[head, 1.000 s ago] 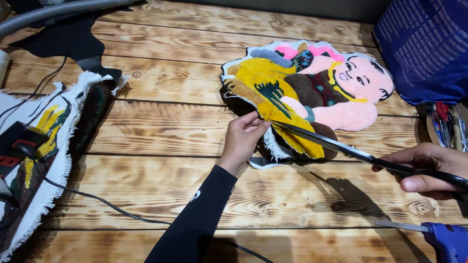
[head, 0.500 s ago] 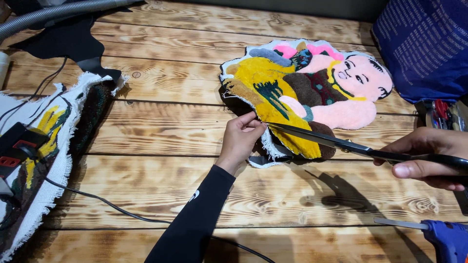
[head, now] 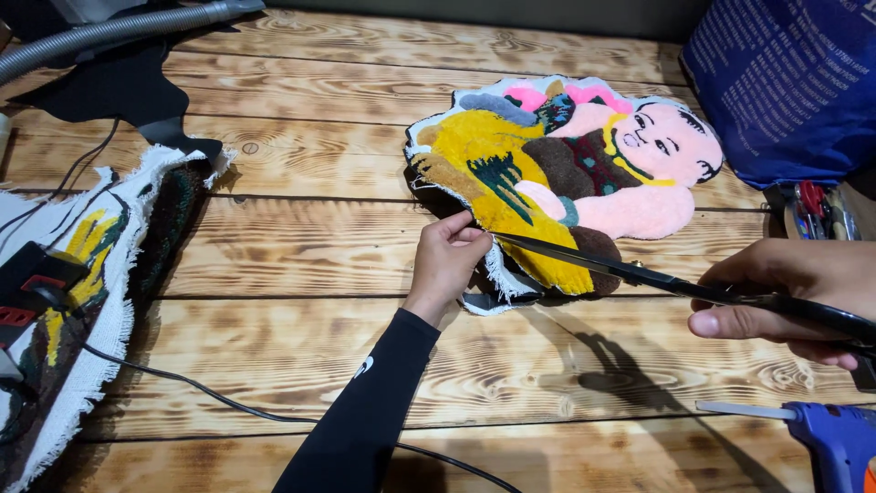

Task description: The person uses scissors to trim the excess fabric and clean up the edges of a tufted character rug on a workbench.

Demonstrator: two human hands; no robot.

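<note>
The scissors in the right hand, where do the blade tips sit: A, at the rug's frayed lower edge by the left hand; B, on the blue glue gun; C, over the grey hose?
A: the scissors in the right hand reach the tufted rug edge pinched by the left hand.

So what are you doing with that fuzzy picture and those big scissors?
A person is trimming a tufted rug shaped like a smiling child on a wooden table. The left hand pinches the frayed white cloth edge, and the right hand holds long black scissors, blades shut, tips at that edge. A blue glue gun lies near the right hand.
</note>
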